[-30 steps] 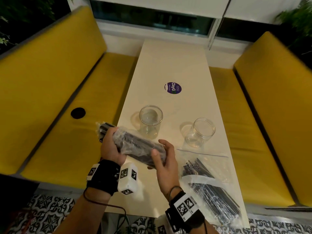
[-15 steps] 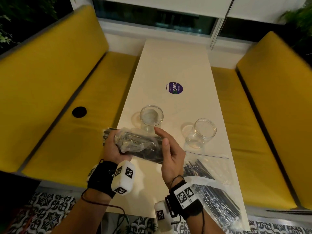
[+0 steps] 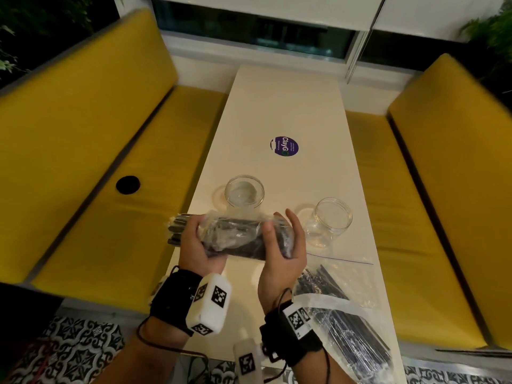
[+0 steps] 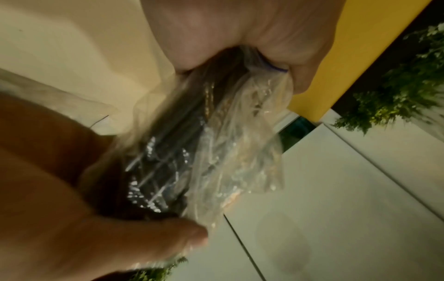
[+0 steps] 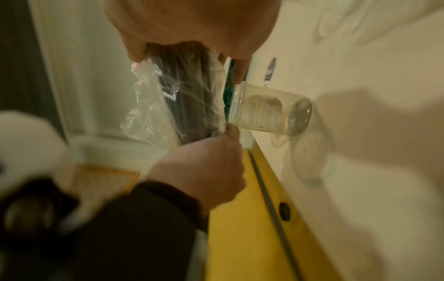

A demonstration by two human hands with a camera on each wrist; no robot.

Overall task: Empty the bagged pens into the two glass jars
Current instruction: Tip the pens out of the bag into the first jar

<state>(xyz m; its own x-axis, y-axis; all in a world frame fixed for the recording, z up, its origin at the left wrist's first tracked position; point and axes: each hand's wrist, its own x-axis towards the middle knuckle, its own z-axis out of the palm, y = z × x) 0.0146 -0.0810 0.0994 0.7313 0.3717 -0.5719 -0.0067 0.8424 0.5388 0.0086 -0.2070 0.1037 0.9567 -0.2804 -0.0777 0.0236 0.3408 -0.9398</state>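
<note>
A clear zip bag of black pens point(image 3: 235, 237) hangs level in the air over the near left of the white table point(image 3: 279, 106). My left hand point(image 3: 194, 243) grips its left end, where pen ends point(image 3: 177, 230) stick out. My right hand point(image 3: 281, 246) holds the right end between thumb and fingers. Just beyond the bag stands an empty glass jar point(image 3: 244, 191), and a second empty jar point(image 3: 331, 220) stands to the right of my right hand. The right wrist view shows the bag point(image 5: 182, 98) close to the left jar point(image 5: 269, 112).
Two more clear bags of black pens point(image 3: 329, 275) point(image 3: 354, 336) lie on the table's near right corner. A purple round sticker point(image 3: 284, 145) sits mid-table. Yellow benches point(image 3: 83, 151) point(image 3: 448, 173) flank the table; the left seat has a black round spot point(image 3: 128, 184).
The bag has turned from slanting to level and moved slightly toward the jars. My right hand shifted from under the bag's near end to clasp its right end.
</note>
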